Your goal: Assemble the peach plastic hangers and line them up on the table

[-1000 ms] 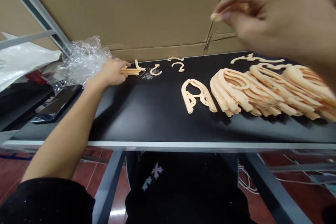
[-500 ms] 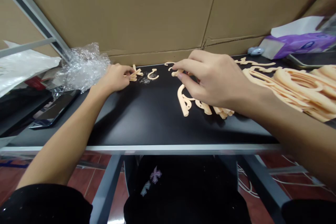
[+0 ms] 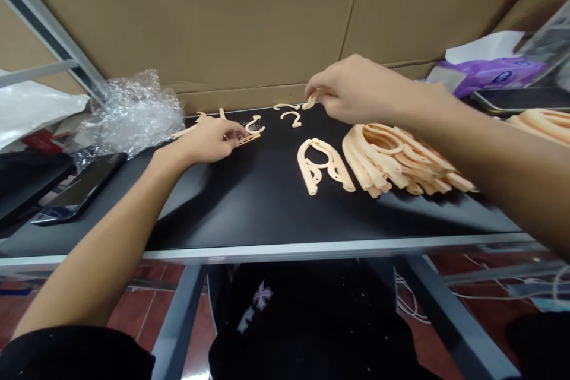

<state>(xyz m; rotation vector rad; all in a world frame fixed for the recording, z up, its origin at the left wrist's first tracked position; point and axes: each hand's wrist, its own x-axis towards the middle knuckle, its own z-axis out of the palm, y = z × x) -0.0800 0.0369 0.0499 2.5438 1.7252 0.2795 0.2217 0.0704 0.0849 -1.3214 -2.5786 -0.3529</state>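
My left hand (image 3: 207,139) lies on the black table (image 3: 249,202), its fingers closed on a small stack of flat tan strips (image 3: 247,139). My right hand (image 3: 351,90) hovers over the table's far edge and pinches a small tan hook piece (image 3: 312,99). Two loose curved hook pieces (image 3: 291,114) lie just below that hand, and another hook piece (image 3: 255,125) lies by the left fingertips. A single tan horseshoe-shaped part (image 3: 321,163) lies in the middle. A long fanned row of the same parts (image 3: 396,157) runs off to the right.
Crumpled clear plastic wrap (image 3: 131,111) sits at the table's back left, with a dark phone (image 3: 78,193) beside it. A cardboard wall (image 3: 267,18) closes the back. A purple tissue pack (image 3: 490,71) and a tray lie at the far right.
My right hand has lifted from the loose hooks toward the back edge with a small piece pinched. My left hand has slid right with the strips.
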